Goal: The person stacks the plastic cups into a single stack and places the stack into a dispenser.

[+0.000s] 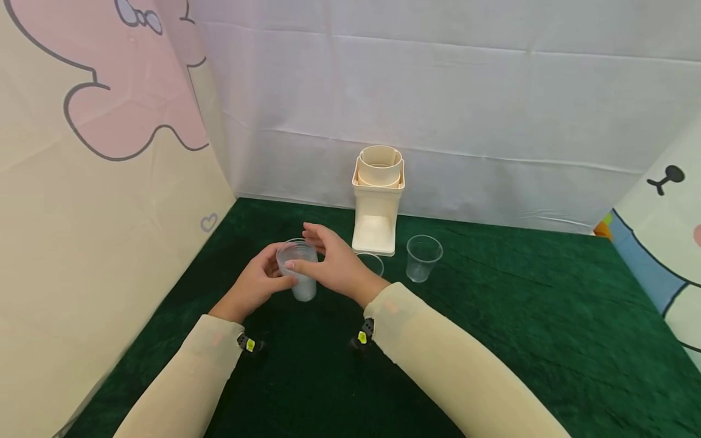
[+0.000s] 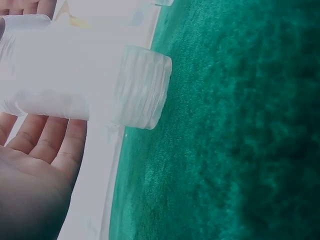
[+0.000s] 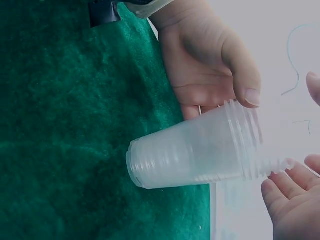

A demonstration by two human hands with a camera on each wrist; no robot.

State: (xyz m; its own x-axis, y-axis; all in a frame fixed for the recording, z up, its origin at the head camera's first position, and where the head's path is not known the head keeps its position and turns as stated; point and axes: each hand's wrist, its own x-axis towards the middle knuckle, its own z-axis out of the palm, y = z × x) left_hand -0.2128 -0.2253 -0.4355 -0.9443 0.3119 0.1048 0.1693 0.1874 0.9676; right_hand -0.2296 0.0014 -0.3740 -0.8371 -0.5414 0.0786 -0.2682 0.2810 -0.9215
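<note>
A nested stack of clear plastic cups [image 1: 303, 287] is held above the green cloth, its rims uppermost in the head view. My left hand [image 1: 253, 285] grips the stack from the left, with the thumb at the front and the fingers on the far side. On the right, my right hand [image 1: 338, 263] holds the stack near the rims, its thumb across the front. The right wrist view shows the right thumb at the rims of the stack [image 3: 185, 150] and fingers behind it. The left wrist view shows the stack's ridged base [image 2: 145, 87] pointing to the cloth.
A cream-coloured holder [image 1: 376, 204] with a round top opening stands by the back wall. One clear cup [image 1: 423, 260] stands to its right; another cup [image 1: 373, 263] is before it, partly hidden by my right hand. Printed cloth walls [image 1: 137, 201] enclose the table.
</note>
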